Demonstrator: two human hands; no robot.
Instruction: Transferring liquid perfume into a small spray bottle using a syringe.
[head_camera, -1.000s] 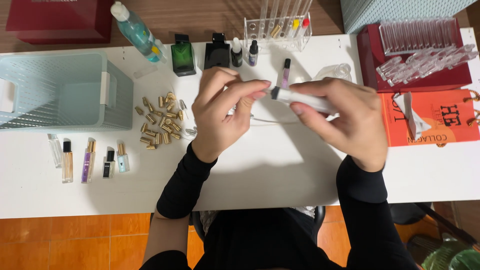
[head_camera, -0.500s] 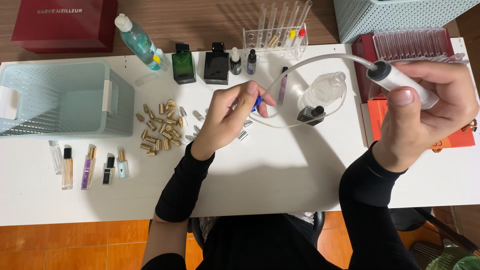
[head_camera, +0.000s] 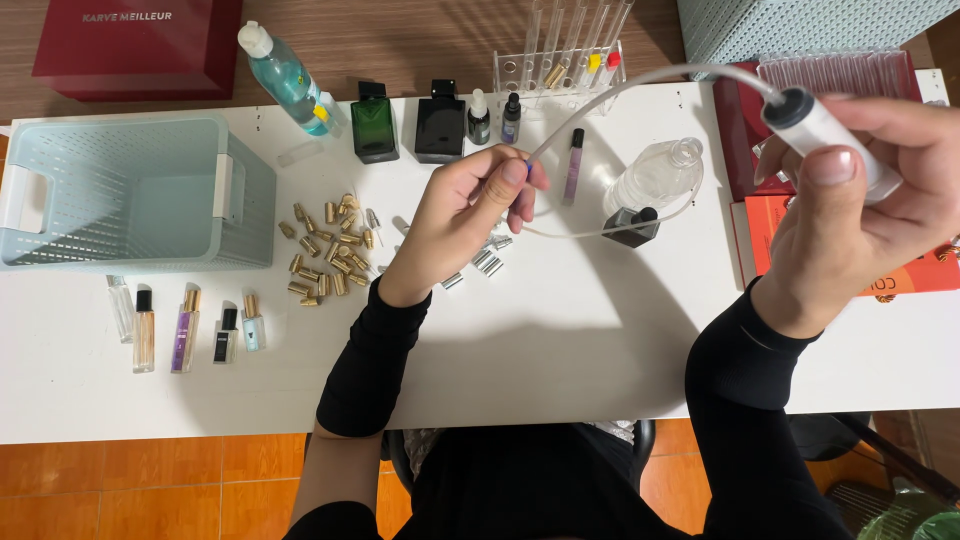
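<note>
**Syringe and tube held over a white table**

The right hand (head_camera: 860, 200) is raised at the right side of the view, its fingers wrapped around a clear syringe (head_camera: 830, 135) with a dark tip. From that tip a thin clear tube (head_camera: 650, 78) arcs up and leftward, coming down to the left hand (head_camera: 460, 215). The left hand's thumb and fingertips are pinched narrowly on the tube's other end, where a small blue piece (head_camera: 527, 170) shows.

Below the hands lies the white table (head_camera: 560, 340). A clear bottle (head_camera: 655, 178) lies on its side just beside a small dark-capped bottle (head_camera: 630, 225). A scatter of gold caps (head_camera: 325, 250) sits to the left of the left hand, near a pale green basket (head_camera: 130, 190). A green square bottle (head_camera: 374, 125) and a black one (head_camera: 439, 125) stand at the far edge.
</note>
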